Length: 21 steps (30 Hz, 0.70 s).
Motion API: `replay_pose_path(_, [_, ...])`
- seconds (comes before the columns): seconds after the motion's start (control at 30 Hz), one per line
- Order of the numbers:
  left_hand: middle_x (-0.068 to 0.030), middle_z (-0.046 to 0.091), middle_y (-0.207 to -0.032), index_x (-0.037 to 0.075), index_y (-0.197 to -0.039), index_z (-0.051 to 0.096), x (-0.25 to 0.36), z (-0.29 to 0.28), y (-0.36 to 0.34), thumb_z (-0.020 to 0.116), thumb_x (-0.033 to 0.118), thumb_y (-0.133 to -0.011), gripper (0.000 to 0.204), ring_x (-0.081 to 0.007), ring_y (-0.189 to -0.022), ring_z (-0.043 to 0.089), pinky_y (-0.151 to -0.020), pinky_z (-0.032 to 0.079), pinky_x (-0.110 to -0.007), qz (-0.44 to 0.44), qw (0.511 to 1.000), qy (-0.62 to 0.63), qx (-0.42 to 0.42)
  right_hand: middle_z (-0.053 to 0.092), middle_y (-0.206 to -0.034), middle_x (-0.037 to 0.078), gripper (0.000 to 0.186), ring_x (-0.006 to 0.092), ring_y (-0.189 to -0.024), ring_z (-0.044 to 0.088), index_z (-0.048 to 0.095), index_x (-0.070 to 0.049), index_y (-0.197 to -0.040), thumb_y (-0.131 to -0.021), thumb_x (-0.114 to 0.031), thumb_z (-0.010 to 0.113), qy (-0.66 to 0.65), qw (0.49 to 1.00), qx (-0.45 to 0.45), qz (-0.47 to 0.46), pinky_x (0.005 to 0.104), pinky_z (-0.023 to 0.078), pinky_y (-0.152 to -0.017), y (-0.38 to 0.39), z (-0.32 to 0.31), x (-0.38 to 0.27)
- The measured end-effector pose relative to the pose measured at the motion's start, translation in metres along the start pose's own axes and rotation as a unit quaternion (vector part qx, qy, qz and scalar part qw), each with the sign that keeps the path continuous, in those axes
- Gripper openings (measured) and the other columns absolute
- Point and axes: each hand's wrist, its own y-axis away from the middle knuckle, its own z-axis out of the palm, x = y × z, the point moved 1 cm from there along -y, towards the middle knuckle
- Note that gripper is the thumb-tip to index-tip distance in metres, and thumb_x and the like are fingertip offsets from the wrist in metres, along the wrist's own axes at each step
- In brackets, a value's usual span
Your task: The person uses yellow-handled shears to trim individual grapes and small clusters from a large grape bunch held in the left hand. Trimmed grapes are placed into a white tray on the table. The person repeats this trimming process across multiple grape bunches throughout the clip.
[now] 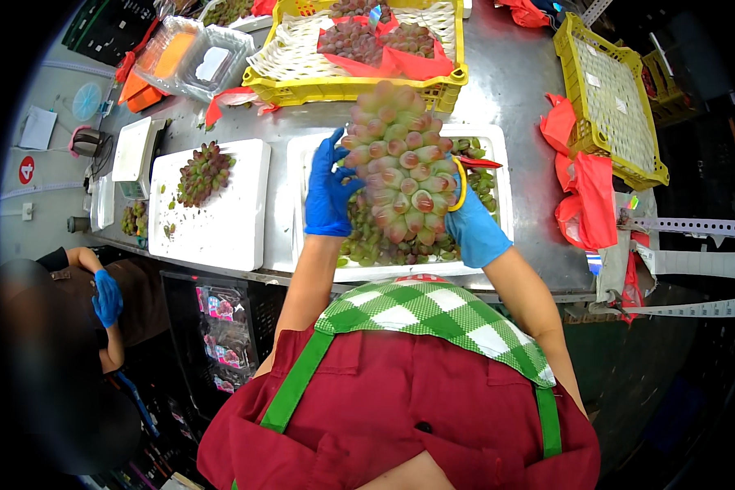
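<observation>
Holding up: a large, tapering bunch of plump grapes (404,171), raised between my hands and over a white rectangular tray (505,188) on the grey metal worktop (523,106).
Grape colour: pale green mixed with dusky pink and red; several berries blush at the tip, and the nearest show small brownish dots.
Grape shape: round to oval berries packed tightly; the far end looks soft and blurred to me.
Dark-blue gloved left hand (329,192): fingers curved and parted, thumb near the bunch's left side; I cannot tell whether it touches.
Lighter-blue gloved right hand (474,224): at the bunch's right side, my fingers hidden behind it, so I cannot tell how they close.
Yellow loop handle (464,181): beside my right hand, with a red pointed piece (483,163) just beyond.
Tray contents: loose greenish grapes (376,251) below the bunch.
</observation>
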Motion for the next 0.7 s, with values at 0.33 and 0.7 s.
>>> replay_pose_path(0.33, [-0.0112,0.045,-0.124,0.009,-0.129,0.036,-0.022,0.016,0.014,0.036,0.054,-0.086,0.062,-0.0250,-0.104,0.050,-0.088,0.043,-0.039,-0.047,0.932,0.321,-0.161,0.056,-0.100,0.003,0.040,0.0108,-0.080,0.056,0.047,-0.007,-0.119,-0.087,-0.028,0.055,0.328,0.926,0.186,-0.019,0.0253,0.050,-0.067,0.000,-0.016,0.016])
replay_pose_path(0.7, [-0.0128,0.043,-0.126,0.009,-0.129,0.034,-0.017,0.010,0.012,0.037,0.054,-0.086,0.063,-0.0264,-0.107,0.048,-0.091,0.041,-0.042,-0.042,0.890,0.393,-0.226,0.052,-0.104,0.006,0.056,0.0118,-0.096,0.051,0.043,-0.006,-0.121,-0.072,-0.009,0.071,0.510,0.836,0.188,-0.078,0.0274,0.048,-0.081,0.011,-0.006,0.017])
